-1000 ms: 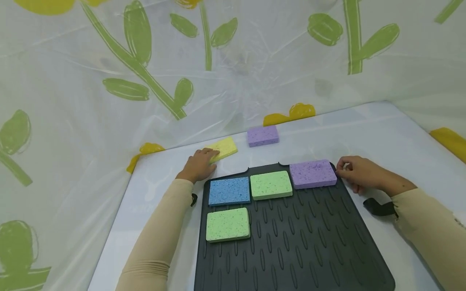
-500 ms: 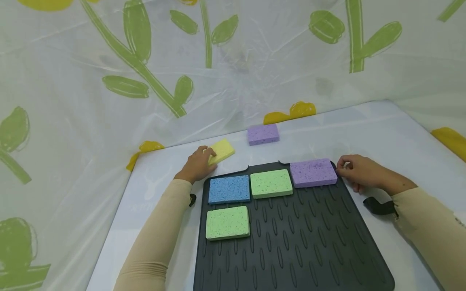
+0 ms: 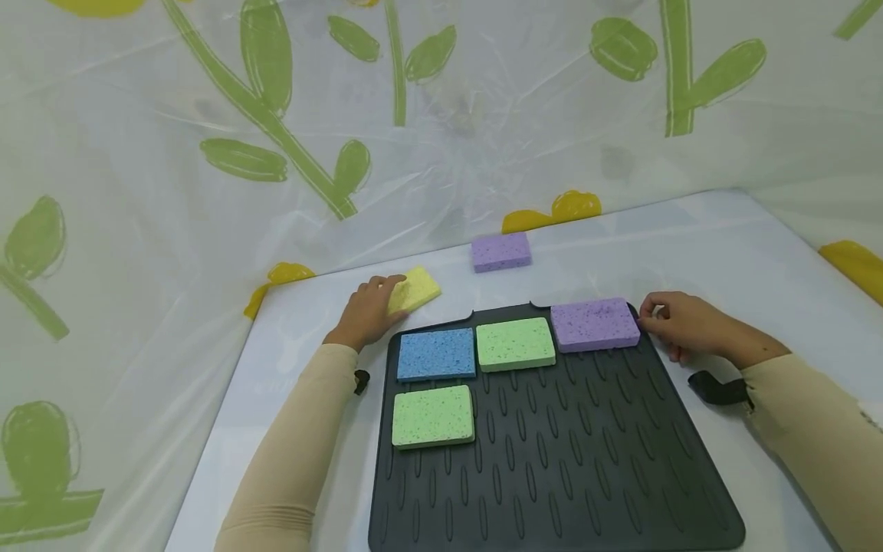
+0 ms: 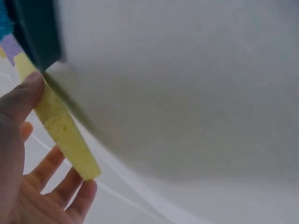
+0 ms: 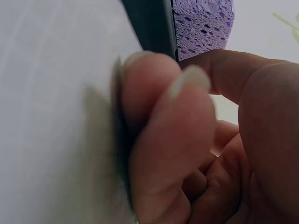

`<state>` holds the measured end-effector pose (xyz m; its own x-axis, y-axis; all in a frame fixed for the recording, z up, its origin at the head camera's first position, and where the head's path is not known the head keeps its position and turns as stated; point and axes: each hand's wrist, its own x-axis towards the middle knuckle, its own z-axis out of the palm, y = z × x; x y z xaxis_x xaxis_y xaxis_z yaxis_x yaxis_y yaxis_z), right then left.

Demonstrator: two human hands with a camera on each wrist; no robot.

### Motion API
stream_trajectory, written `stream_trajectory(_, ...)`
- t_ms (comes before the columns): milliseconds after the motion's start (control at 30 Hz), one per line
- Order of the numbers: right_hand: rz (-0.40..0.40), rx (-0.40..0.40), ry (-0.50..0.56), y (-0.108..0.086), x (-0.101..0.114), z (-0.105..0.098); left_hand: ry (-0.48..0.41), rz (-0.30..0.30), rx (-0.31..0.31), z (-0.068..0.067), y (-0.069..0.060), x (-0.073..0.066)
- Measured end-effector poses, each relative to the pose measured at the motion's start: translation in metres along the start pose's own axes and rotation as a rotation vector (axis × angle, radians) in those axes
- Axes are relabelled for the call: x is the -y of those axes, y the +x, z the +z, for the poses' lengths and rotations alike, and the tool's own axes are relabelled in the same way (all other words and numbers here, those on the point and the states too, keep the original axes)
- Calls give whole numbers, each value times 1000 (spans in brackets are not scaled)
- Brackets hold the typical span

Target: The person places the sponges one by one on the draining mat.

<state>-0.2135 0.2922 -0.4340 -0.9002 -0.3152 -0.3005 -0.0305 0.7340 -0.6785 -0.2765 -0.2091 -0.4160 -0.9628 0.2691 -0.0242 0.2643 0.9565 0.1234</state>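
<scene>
A yellow sponge (image 3: 418, 290) lies at an angle on the white table behind the mat's far left corner. My left hand (image 3: 369, 313) grips it; in the left wrist view the thumb is on one face of the yellow sponge (image 4: 65, 135) and the fingers on the other side. On the dark ribbed mat (image 3: 552, 445), a blue sponge (image 3: 436, 354), a green sponge (image 3: 515, 343) and a purple sponge (image 3: 595, 323) form the far row. Another green sponge (image 3: 433, 415) sits below the blue one. My right hand (image 3: 686, 326), fingers loosely curled, rests at the mat's far right corner, holding nothing.
A second purple sponge (image 3: 501, 251) lies near the table's far edge, beyond the mat. Behind the table (image 3: 724, 253) hangs a pale plastic sheet (image 3: 469, 176) printed with flowers. A black strap (image 3: 717, 389) sticks out at my right wrist.
My left hand has drawn the yellow sponge slightly left and nearer, turning it somewhat. My right hand stays at the mat's corner. The head view has shifted a little.
</scene>
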Motion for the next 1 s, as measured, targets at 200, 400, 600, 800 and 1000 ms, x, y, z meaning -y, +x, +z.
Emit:
stream_trajectory(200,-5,-11,-21,2,-1,0,-8,8,-118,-11,-13,-4)
stream_trajectory(400,3,-6,-28,3,-1,1,-67,12,-208,-18,-33,-14)
stream_trajectory(600,2,-12,-20,2,-2,3,-63,90,-294,-20,-54,-28)
stream_trajectory(800,-1,-20,-12,2,-2,4,-71,178,-375,-22,-73,-44)
stream_trajectory(1000,-2,-27,-15,-2,0,3,-65,291,-456,-22,-88,-63)
